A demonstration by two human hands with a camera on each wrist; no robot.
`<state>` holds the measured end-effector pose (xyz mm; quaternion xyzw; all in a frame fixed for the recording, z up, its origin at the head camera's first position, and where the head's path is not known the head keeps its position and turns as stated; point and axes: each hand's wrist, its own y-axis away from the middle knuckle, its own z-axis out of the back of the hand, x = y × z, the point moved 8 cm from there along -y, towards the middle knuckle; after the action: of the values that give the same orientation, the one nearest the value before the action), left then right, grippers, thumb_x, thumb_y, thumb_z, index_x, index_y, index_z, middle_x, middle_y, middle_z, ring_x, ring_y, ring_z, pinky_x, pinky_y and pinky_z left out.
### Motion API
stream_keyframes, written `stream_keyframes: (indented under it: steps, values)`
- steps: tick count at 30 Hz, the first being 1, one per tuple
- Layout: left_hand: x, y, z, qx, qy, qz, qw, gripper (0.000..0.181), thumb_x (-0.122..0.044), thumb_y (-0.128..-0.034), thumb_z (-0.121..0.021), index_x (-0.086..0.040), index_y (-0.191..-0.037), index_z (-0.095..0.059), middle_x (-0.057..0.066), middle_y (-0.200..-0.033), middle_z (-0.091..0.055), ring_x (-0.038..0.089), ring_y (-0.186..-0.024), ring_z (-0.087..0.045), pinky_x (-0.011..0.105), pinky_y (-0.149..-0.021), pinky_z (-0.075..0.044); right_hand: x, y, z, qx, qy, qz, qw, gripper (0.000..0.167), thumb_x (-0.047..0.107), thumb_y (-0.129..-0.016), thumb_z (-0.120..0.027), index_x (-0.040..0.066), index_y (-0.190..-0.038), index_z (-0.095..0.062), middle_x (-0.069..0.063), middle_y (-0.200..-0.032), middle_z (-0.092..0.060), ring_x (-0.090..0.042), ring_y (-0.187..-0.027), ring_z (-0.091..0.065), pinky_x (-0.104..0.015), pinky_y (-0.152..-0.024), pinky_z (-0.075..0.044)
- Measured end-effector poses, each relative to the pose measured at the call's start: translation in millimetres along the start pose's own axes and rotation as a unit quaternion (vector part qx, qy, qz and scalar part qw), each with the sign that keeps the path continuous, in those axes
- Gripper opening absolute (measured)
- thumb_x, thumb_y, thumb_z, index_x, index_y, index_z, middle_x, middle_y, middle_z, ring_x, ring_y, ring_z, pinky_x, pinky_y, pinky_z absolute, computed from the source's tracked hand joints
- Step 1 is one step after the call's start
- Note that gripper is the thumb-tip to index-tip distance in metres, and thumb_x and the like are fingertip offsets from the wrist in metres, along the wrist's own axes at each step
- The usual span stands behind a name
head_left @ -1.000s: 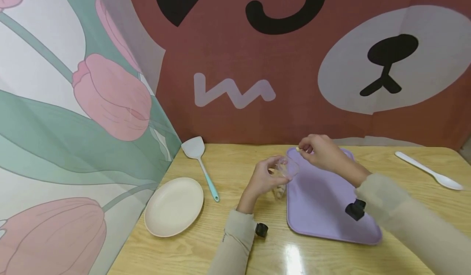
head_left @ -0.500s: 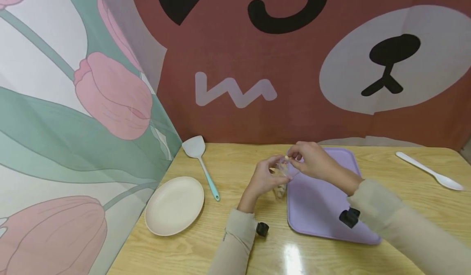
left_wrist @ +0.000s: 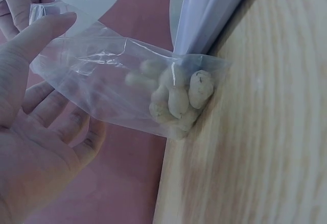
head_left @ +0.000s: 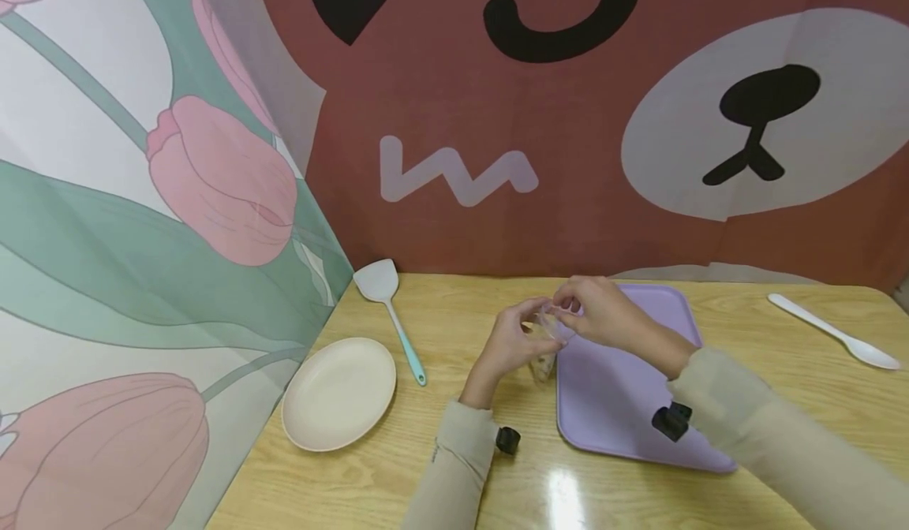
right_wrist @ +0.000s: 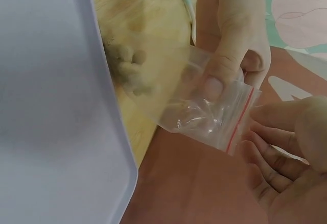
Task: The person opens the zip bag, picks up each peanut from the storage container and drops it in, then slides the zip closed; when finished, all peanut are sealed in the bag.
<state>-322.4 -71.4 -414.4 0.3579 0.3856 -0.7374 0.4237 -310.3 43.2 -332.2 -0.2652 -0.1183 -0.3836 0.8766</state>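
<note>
Pinched near its mouth by my left hand, a clear zip bag with a red strip hangs with its bottom corner down by the table. Several unshelled peanuts lie in the bottom of the bag. My left thumb presses across the bag's front, the fingers behind it. My right hand meets it at the top, thumb and forefinger pinching the lip beside the red strip. No loose peanut shows in the right fingers; their inner side is partly hidden.
Right of the bag lies a purple tray, partly under the right forearm. A cream plate and a spatula with a turquoise handle lie at left. A white spoon rests at far right, and printed cloths hang behind the table.
My right hand has moved left and slightly down from above the tray to the bag's mouth. The small pale peanut in its fingertips is no longer visible. The left hand has stayed in place.
</note>
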Motion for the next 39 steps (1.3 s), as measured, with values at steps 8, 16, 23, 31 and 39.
stream_keyframes:
  steps: [8,16,23,31,39]
  values:
    - [0.5,-0.7,1.0,-0.009,-0.002,-0.011,0.9999,0.057,-0.020,-0.0789,-0.085,-0.013,-0.132,-0.063,-0.001,-0.119,-0.067,0.011,-0.098,-0.061,0.028,-0.078,-0.052,9,15.7,13,-0.028,-0.005,-0.037,0.9989,0.013,0.015,-0.084,-0.079,0.011,-0.076,-0.069,0.006,-0.070,-0.061,-0.011,-0.063,-0.054,-0.031,-0.058,-0.047]
    - [-22.8,0.9,11.0,-0.053,-0.002,-0.064,0.9966,0.062,-0.015,-0.0777,-0.083,-0.005,-0.134,-0.060,0.004,-0.121,-0.068,0.018,-0.101,-0.062,0.032,-0.080,-0.052,21,42.0,13,-0.091,0.044,-0.086,0.9911,0.019,0.027,-0.081,-0.082,0.014,-0.070,-0.072,0.007,-0.067,-0.063,-0.009,-0.059,-0.055,-0.032,-0.052,-0.046]
    - [-61.2,6.4,19.9,-0.111,0.000,-0.127,0.9857,0.081,-0.020,-0.0732,-0.088,-0.011,-0.144,-0.049,0.001,-0.119,-0.066,0.015,-0.101,-0.061,0.040,-0.080,-0.050,26,54.5,40,-0.168,-0.024,-0.091,0.9813,0.005,0.013,-0.087,-0.075,0.009,-0.085,-0.077,0.003,-0.075,-0.070,-0.013,-0.064,-0.060,-0.031,-0.055,-0.044]
    - [-94.8,15.9,31.2,-0.098,0.174,-0.211,0.9568,0.035,-0.024,-0.0958,-0.068,0.006,-0.114,-0.066,0.018,-0.090,-0.060,0.019,-0.082,-0.056,0.027,-0.071,-0.045,21,75.1,73,-0.139,-0.154,-0.106,0.9724,0.008,0.016,-0.093,-0.071,0.010,-0.093,-0.077,0.001,-0.082,-0.068,-0.015,-0.072,-0.058,-0.026,-0.061,-0.047]
    - [-115.4,23.0,35.8,-0.126,0.167,-0.231,0.9501,0.005,0.007,-0.0873,-0.070,0.012,-0.088,-0.069,0.024,-0.077,-0.067,0.021,-0.065,-0.058,0.026,-0.064,-0.048,20,98.4,95,-0.162,-0.202,-0.105,0.9600,0.008,0.008,-0.093,-0.069,0.008,-0.099,-0.075,-0.002,-0.091,-0.070,-0.014,-0.080,-0.058,-0.025,-0.064,-0.043]
